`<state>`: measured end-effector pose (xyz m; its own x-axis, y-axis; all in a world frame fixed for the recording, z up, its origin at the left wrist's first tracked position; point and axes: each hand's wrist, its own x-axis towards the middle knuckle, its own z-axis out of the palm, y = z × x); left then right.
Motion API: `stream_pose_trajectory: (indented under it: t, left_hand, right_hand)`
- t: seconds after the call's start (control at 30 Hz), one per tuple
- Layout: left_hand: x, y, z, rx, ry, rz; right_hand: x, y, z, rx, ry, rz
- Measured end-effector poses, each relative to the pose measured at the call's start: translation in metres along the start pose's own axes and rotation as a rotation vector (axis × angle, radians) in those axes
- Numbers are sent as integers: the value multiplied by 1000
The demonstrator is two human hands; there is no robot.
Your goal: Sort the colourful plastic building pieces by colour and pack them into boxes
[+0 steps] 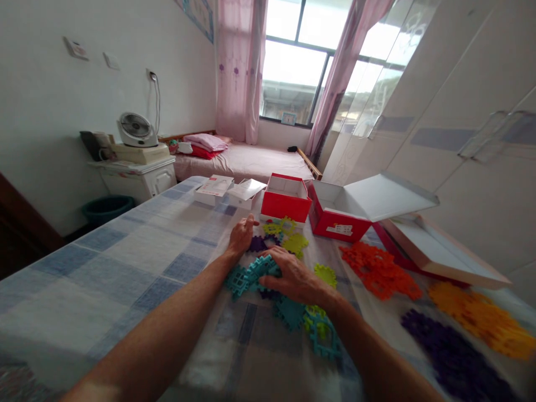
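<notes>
My right hand (293,273) is closed on a bunch of teal plastic building pieces (251,276), notched at the edges and some with lattice openings. Beside the purple pieces (257,244), my left hand (242,235) points away from me; most of its fingers are turned out of sight, so its grip cannot be made out. Lime-green pieces (295,244) lie just past my right hand, with more under its wrist. Loose teal pieces (290,312) rest on the tablecloth below that hand.
An open red box (286,205) stands ahead, with a red lidded box (339,226) to its right. Piles of orange (379,271), yellow (481,318) and dark purple pieces (456,357) lie rightward. White boxes (213,190) sit at the far edge of the checked tablecloth (138,262).
</notes>
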<state>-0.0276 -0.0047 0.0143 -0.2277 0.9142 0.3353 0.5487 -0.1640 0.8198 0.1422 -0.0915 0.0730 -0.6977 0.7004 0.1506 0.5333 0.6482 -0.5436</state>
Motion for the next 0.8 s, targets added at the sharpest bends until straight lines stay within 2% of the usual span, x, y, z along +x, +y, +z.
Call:
stream_pose_trajectory:
  t: [0.1, 0.2, 0.37, 0.53, 0.67, 0.8]
  left_hand:
    - [0, -1, 0, 4, -5, 1]
    - [0, -3, 1, 10, -9, 0]
    - [0, -2, 0, 25, -17, 0]
    - [-1, 1, 0, 37, -20, 6]
    - [-1, 1, -1, 49, -23, 16]
    - [-1, 0, -1, 54, -29, 29]
  right_hand:
    - [1, 2, 4, -4, 56, -43]
    - [0, 3, 1, 129, 91, -21]
    - [0, 5, -8, 520, 176, 117]
    - [2, 18, -5, 823, 295, 289]
    - [3, 26, -1, 978, 280, 354]
    - [3, 25, -2, 988, 267, 378]
